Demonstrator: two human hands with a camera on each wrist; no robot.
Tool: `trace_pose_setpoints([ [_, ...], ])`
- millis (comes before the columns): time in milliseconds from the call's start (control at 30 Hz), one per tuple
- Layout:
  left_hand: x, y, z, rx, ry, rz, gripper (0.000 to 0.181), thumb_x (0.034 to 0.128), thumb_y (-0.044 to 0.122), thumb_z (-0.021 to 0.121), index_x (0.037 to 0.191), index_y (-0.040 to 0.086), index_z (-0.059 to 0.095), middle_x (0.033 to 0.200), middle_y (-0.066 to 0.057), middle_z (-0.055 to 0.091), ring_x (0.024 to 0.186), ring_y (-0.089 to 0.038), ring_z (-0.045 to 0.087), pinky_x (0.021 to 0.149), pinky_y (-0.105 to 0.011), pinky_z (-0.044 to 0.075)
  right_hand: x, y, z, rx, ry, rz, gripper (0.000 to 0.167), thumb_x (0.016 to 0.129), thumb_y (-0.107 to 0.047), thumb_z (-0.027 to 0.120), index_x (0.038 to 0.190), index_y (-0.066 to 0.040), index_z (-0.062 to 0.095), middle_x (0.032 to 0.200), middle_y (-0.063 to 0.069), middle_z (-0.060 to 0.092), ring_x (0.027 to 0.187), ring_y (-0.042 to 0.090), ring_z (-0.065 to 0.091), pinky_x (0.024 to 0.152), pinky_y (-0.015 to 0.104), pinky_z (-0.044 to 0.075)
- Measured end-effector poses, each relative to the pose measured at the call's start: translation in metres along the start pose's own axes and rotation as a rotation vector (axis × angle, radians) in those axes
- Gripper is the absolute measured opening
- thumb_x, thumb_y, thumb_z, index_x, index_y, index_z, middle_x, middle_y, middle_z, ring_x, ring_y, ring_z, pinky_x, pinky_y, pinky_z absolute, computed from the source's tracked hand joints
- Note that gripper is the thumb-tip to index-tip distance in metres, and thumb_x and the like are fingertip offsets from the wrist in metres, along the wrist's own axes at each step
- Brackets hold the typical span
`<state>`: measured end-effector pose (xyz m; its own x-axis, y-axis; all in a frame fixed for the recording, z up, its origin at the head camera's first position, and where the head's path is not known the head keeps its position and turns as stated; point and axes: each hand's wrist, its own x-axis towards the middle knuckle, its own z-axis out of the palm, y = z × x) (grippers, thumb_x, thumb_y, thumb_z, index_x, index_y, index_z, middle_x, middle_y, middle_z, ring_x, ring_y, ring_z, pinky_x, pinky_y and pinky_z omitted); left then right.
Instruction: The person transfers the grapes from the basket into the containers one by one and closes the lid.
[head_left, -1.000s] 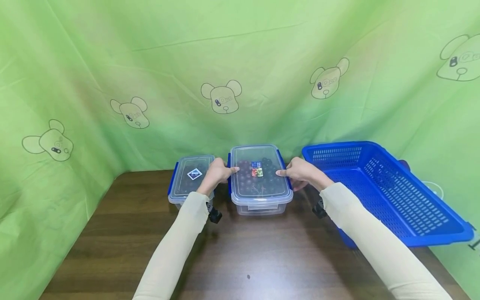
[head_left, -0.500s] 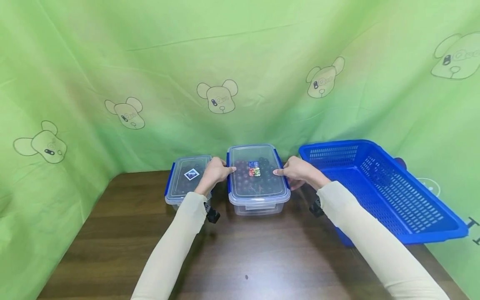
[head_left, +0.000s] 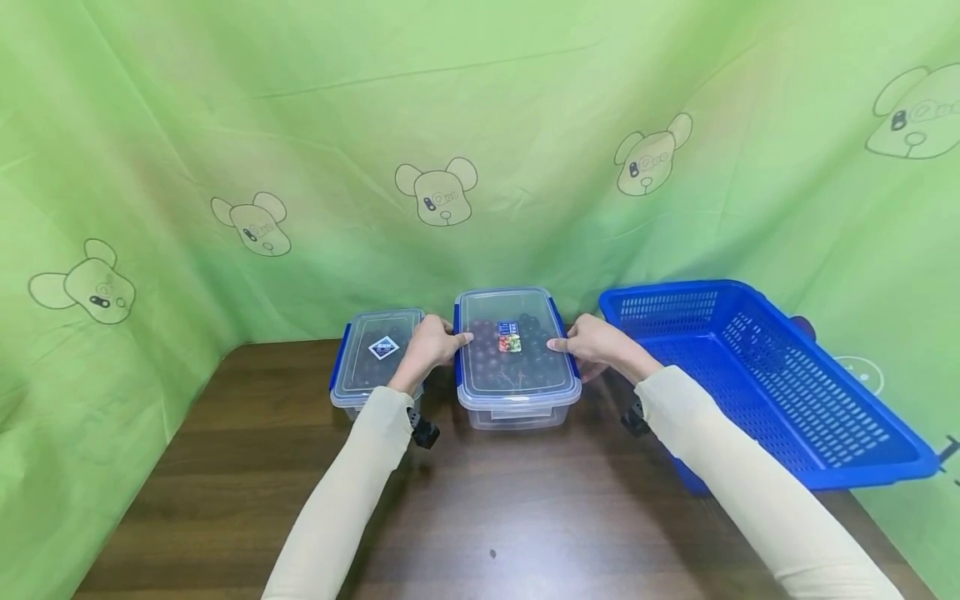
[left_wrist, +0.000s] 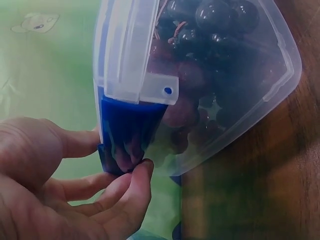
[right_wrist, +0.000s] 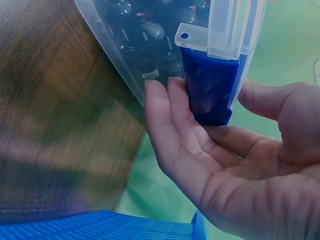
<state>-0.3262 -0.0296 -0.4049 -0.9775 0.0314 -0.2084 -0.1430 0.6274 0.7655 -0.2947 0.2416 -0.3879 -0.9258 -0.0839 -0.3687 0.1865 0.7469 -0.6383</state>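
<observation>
A clear plastic food container [head_left: 517, 375] with a lid, a label and blue side latches stands on the table in the head view. Dark red and blackish grapes [left_wrist: 185, 100] show through its wall. My left hand [head_left: 433, 340] grips its left side: the thumb lies on the lid edge, and fingertips [left_wrist: 142, 170] touch the lower end of the blue latch [left_wrist: 131, 130]. On the opposite side my right hand [head_left: 600, 340] holds the container likewise, its thumb on the lid edge. In the right wrist view, curled fingers [right_wrist: 165, 120] lie around the other latch [right_wrist: 210, 85].
A smaller lidded container [head_left: 363, 371] with a diamond label stands to the left, partly behind my left hand. At the right is a large blue plastic basket [head_left: 832, 400] with slotted walls. A green curtain [head_left: 525, 233] hangs behind the wooden table [head_left: 465, 508].
The head view has shifted slightly, so everything appears a little further left than a second ago. Both hands keep their hold on the container, which stays in place.
</observation>
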Motion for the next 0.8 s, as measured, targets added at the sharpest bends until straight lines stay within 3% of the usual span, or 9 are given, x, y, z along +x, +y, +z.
trace_pose_setpoints([
  [100, 0.0, -0.002, 0.001, -0.014, 0.037, 0.036, 0.032, 0.0979, 0.027, 0.077, 0.109, -0.003, 0.077, 0.102, -0.019, 0.078, 0.082, -0.026, 0.078, 0.086, -0.042, 0.067, 0.001, -0.001, -0.001, -0.011, -0.005, -0.011, 0.042, 0.109, -0.028, 0.06, 0.114, 0.013, 0.068, 0.103, 0.026, 0.077, 0.086, 0.029, 0.078, 0.081, 0.049, 0.067],
  [233, -0.003, -0.008, 0.007, 0.079, 0.125, 0.136, 0.03, 0.0945, 0.032, 0.081, 0.094, 0.001, 0.081, 0.087, -0.012, 0.079, 0.07, -0.02, 0.067, 0.064, -0.032, 0.059, -0.004, 0.0, -0.005, -0.089, -0.007, -0.03, 0.042, 0.109, -0.032, 0.059, 0.101, 0.008, 0.068, 0.09, 0.019, 0.075, 0.078, 0.025, 0.076, 0.077, 0.045, 0.068],
  [333, -0.005, -0.01, 0.004, 0.117, 0.18, 0.219, 0.029, 0.0937, 0.033, 0.081, 0.095, 0.004, 0.083, 0.089, -0.01, 0.08, 0.077, -0.022, 0.069, 0.069, -0.032, 0.058, -0.011, -0.001, -0.013, -0.147, 0.022, -0.055, 0.046, 0.108, -0.038, 0.059, 0.094, 0.005, 0.066, 0.086, 0.018, 0.073, 0.076, 0.023, 0.075, 0.074, 0.04, 0.068],
  [367, -0.006, -0.008, -0.001, 0.111, 0.188, 0.245, 0.027, 0.0946, 0.032, 0.08, 0.097, 0.005, 0.083, 0.092, -0.01, 0.081, 0.08, -0.024, 0.071, 0.073, -0.034, 0.06, -0.013, -0.003, -0.018, -0.163, 0.04, -0.073, 0.049, 0.107, -0.041, 0.059, 0.1, 0.007, 0.067, 0.089, 0.02, 0.074, 0.079, 0.026, 0.075, 0.076, 0.04, 0.067],
  [433, -0.007, -0.004, -0.014, 0.074, 0.21, 0.3, 0.025, 0.0971, 0.028, 0.076, 0.107, 0.005, 0.081, 0.103, -0.012, 0.081, 0.093, -0.028, 0.074, 0.086, -0.041, 0.063, -0.017, -0.006, -0.03, -0.188, 0.079, -0.112, 0.06, 0.106, -0.048, 0.059, 0.116, 0.01, 0.064, 0.106, 0.029, 0.074, 0.09, 0.033, 0.076, 0.086, 0.045, 0.066],
  [467, -0.008, -0.002, -0.022, 0.055, 0.222, 0.33, 0.025, 0.0987, 0.026, 0.074, 0.11, 0.005, 0.08, 0.105, -0.013, 0.081, 0.095, -0.029, 0.075, 0.089, -0.043, 0.063, -0.019, -0.008, -0.037, -0.198, 0.095, -0.134, 0.071, 0.105, -0.052, 0.059, 0.133, 0.013, 0.057, 0.119, 0.033, 0.07, 0.103, 0.04, 0.074, 0.095, 0.051, 0.063],
  [567, -0.011, 0.004, -0.049, 0.046, 0.272, 0.431, 0.024, 0.1018, 0.021, 0.068, 0.116, 0.004, 0.078, 0.11, -0.015, 0.08, 0.092, -0.028, 0.074, 0.089, -0.042, 0.063, -0.024, -0.01, -0.059, -0.236, 0.167, -0.202, 0.102, 0.101, -0.062, 0.059, 0.16, 0.013, 0.022, 0.155, 0.041, 0.041, 0.139, 0.054, 0.05, 0.116, 0.069, 0.043],
  [667, -0.015, 0.002, -0.077, 0.11, 0.329, 0.527, 0.027, 0.1027, 0.02, 0.064, 0.119, 0.003, 0.077, 0.117, -0.016, 0.078, 0.095, -0.031, 0.072, 0.095, -0.045, 0.061, -0.028, -0.007, -0.078, -0.243, 0.239, -0.255, 0.118, 0.097, -0.069, 0.06, 0.165, 0.007, 0.0, 0.168, 0.039, 0.013, 0.154, 0.059, 0.021, 0.125, 0.074, 0.024],
  [800, -0.016, -0.009, -0.107, 0.304, 0.365, 0.636, 0.03, 0.1041, 0.022, 0.062, 0.123, 0.001, 0.074, 0.129, -0.02, 0.074, 0.117, -0.04, 0.069, 0.11, -0.056, 0.053, -0.035, 0.0, -0.102, -0.208, 0.349, -0.299, 0.119, 0.099, -0.072, 0.053, 0.165, 0.002, -0.014, 0.171, 0.036, 0.003, 0.155, 0.062, 0.009, 0.123, 0.079, 0.014],
])
